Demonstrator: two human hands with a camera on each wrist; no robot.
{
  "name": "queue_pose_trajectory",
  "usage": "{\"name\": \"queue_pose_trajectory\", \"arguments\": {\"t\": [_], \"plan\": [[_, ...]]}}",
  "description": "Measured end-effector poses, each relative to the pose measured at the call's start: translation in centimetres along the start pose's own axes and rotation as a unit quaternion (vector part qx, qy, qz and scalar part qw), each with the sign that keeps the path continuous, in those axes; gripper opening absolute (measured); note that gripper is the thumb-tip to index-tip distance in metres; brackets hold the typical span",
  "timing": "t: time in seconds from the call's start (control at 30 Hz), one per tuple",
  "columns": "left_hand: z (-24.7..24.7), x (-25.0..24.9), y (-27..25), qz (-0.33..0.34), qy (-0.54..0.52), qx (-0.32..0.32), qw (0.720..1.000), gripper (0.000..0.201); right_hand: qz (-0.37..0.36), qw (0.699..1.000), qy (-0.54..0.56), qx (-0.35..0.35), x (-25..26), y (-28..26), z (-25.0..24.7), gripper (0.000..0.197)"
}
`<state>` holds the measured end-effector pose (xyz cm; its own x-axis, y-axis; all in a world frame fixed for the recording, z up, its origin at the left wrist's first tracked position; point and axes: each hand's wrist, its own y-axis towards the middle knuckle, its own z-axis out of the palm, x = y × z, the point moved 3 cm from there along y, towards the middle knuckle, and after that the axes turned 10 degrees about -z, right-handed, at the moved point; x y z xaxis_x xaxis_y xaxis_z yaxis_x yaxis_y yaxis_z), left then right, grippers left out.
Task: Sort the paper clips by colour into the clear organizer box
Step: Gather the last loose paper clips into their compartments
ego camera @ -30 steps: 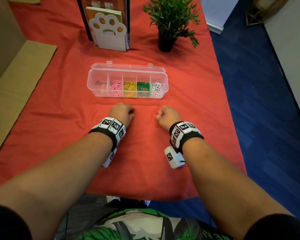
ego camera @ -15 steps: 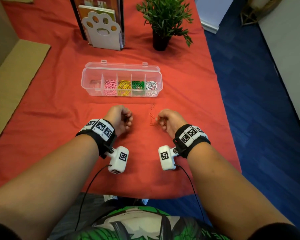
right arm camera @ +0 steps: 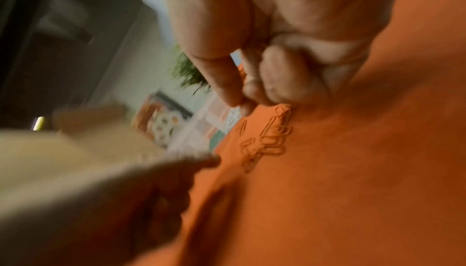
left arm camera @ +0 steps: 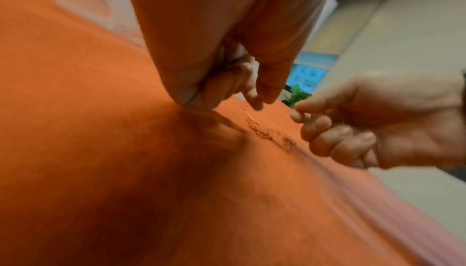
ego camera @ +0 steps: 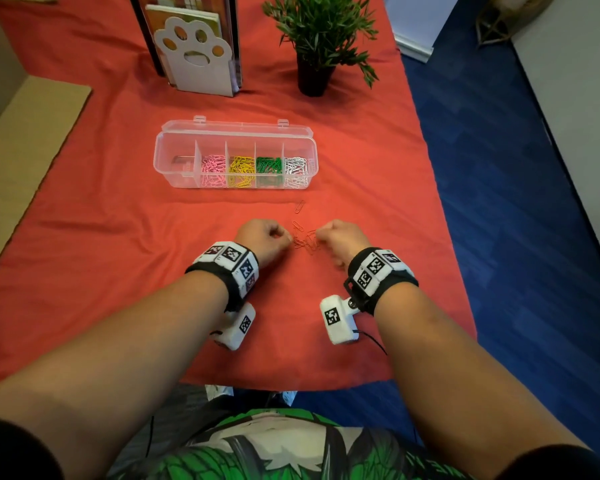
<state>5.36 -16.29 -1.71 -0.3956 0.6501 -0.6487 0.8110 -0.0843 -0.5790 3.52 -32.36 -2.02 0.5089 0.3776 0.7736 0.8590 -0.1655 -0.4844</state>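
grip: left hand (ego camera: 261, 238) and right hand (ego camera: 340, 238) both curled at a small heap of orange paper clips (ego camera: 305, 240) on the desk, whether either pinches one I cannot tell | place: clear organizer box (ego camera: 174, 174) just beyond, leftmost cell unfilled | risk: clips hook together, several may lift and fall; orange on red cloth (ego camera: 118, 258), one stray clip (ego camera: 299, 206) is easy to miss | hidden: fingertips covered by knuckles, wrist views blurred

Black wristbands (ego camera: 383, 277) with white coded tags, white wrist cameras (ego camera: 338, 318), black sleeves

left hand (right arm camera: 95, 200) blurred (right wrist view); plant (ego camera: 321, 32) top cropped
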Motion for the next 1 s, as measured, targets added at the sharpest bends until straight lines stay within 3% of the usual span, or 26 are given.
{"name": "queue_pose_trajectory", "arguments": {"t": [0.1, 0.2, 0.3, 0.4, 0.6, 0.7, 0.73, 0.77, 0.8, 0.87, 0.93, 1.0], "plan": [[0.3, -0.9, -0.1, 0.058, 0.160, -0.077, 0.982, 0.020, -0.063, 0.973, -0.223, -0.013, 0.5, -0.7, -0.1, 0.003], [0.4, -1.6, 0.2, 0.099, 0.198, -0.107, 0.969, 0.025, -0.114, 0.936, -0.332, -0.018, 1.0, -1.2, 0.5, 0.018], [0.9, -2.0, 0.6, 0.125, 0.227, -0.072, 0.963, 0.027, -0.143, 0.914, -0.380, -0.007, 1.0, -1.4, 1.2, 0.031], [1.3, -1.8, 0.6, 0.133, 0.262, -0.039, 0.955, 0.023, -0.157, 0.901, -0.403, 0.009, 0.6, -1.5, 1.6, 0.031], [1.7, -0.9, 0.5, 0.143, 0.282, -0.058, 0.947, 0.022, -0.166, 0.904, -0.393, 0.019, 0.1, -1.3, 2.2, 0.023], [1.0, -1.0, 0.5, 0.062, 0.166, -0.056, 0.982, 0.021, -0.155, 0.941, -0.301, 0.009, 0.3, -0.6, 1.5, 0.012], [0.7, -0.9, 0.6, 0.010, 0.086, -0.030, 0.996, 0.020, -0.139, 0.957, -0.255, 0.004, 0.3, -0.4, 1.1, 0.003], [0.4, -0.8, 0.4, -0.047, -0.023, 0.016, 0.998, 0.020, -0.116, 0.974, -0.197, 0.001, 0.1, -0.2, 0.6, 0.009], [0.2, -0.7, 0.2, -0.099, -0.146, 0.061, 0.982, 0.021, -0.091, 0.988, -0.122, -0.004, -0.2, 0.0, 0.1, 0.018], [-0.4, -0.6, -0.5, -0.154, -0.343, 0.124, 0.918, 0.013, -0.045, 0.997, 0.062, -0.018, -0.6, -0.1, -0.8, 0.025], [-0.9, -0.8, -1.1, -0.148, -0.443, 0.184, 0.865, 0.005, -0.022, 0.975, 0.220, -0.022, -0.5, -0.4, -1.4, 0.022], [-1.2, -1.0, -1.3, -0.131, -0.476, 0.204, 0.845, 0.015, -0.014, 0.951, 0.310, -0.014, -0.2, -0.8, -1.8, 0.025]]}}
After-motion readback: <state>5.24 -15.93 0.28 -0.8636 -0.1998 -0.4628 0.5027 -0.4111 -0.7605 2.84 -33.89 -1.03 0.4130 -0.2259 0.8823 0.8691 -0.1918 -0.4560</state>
